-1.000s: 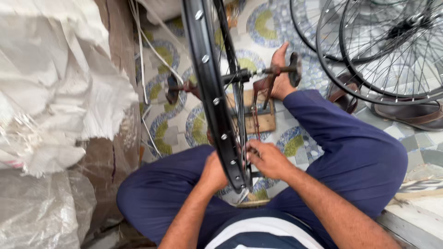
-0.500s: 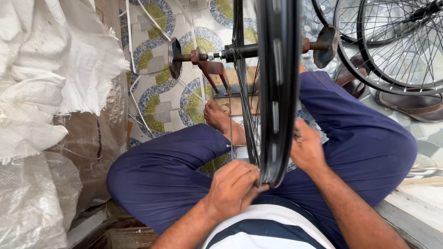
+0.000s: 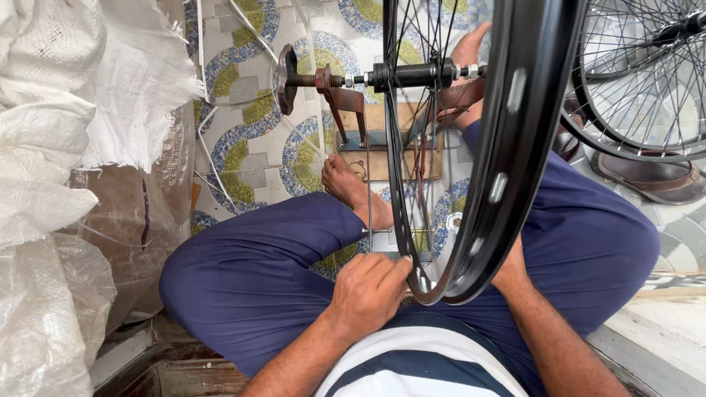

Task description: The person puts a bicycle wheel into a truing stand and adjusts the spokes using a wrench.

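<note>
Swung nearer and more upright than half a second ago, the black wheel rim (image 3: 507, 184) stands on its truing stand (image 3: 346, 103), left hand (image 3: 368, 290) pinching a spoke, right hand (image 3: 511, 268) hidden behind, grip untellable, mid-truing.

A black bicycle wheel rim (image 3: 515, 147) stands upright and edge-on to the camera, laced with thin metal spokes (image 3: 412, 132) that run to a dark hub (image 3: 412, 75). The hub sits on a threaded axle held in a rust-brown truing stand (image 3: 346, 103), which rests on a wooden base on the patterned tile floor. The rim's lowest part hangs just above the seated person's lap, between the knees.
</note>
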